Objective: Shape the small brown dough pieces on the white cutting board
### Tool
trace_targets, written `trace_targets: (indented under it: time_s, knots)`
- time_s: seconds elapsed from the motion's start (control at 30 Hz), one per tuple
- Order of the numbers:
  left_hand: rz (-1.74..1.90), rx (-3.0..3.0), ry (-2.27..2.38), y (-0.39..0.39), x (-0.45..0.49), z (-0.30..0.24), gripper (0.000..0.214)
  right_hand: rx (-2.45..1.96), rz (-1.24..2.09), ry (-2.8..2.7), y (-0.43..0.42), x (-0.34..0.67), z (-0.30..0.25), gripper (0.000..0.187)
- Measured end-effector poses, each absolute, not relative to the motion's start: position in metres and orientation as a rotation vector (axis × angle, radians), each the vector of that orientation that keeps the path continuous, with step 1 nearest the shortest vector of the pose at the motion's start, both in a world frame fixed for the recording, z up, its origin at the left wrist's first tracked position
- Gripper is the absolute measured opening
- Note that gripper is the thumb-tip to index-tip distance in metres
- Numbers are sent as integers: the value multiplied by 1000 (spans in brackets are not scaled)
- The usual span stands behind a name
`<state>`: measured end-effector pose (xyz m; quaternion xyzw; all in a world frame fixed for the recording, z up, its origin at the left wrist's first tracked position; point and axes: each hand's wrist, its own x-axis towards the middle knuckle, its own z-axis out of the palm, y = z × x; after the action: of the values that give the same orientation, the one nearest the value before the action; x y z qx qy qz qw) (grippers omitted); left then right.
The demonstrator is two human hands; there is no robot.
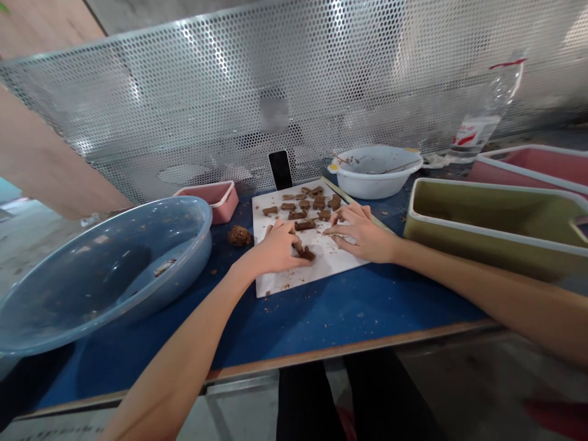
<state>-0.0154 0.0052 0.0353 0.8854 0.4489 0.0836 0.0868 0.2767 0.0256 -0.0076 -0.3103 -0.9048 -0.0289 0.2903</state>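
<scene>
A white board (321,260) lies on the blue table and carries several small brown dough pieces (301,205) in its far half. My left hand (275,248) rests on the board's near left part, fingers curled and pinching a brown piece (306,252). My right hand (362,233) lies just to the right of it, fingers bent, the fingertips touching the brown pieces near the board's middle. A brown lump of dough (239,236) sits on the table just left of the board.
A large blue bowl (92,269) fills the left side. A small pink tray (215,196), a black phone (280,169) propped against the perforated metal screen, a white bowl (374,174), a plastic bottle (482,122), and olive (487,239) and pink (533,168) tubs surround the board.
</scene>
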Motion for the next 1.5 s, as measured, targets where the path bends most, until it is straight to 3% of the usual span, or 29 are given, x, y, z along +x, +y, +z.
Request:
trace_targets:
  time_s: [0.17,0.3,0.47,0.9,1.2,1.5]
  knots:
    - [545,2665,1554,10,-23,34,18,-773,-35,-2450,23,277,-6,35]
    - [890,2598,1804,15,-24,25,21,-673,29,-2595,13,272,0,43]
    - [1063,2515,1864,19,-23,18,23,-647,20,-2729,-4,259,4,47]
    - [1092,2498,1845,21,-21,13,22,-700,-15,-2815,-8,248,-2,52]
    - [1093,2504,1837,20,-21,13,22,-601,-330,-2785,-13,248,-4,56]
    - [1106,2493,1835,23,-25,12,22,-594,-237,-2808,-16,249,-2,51]
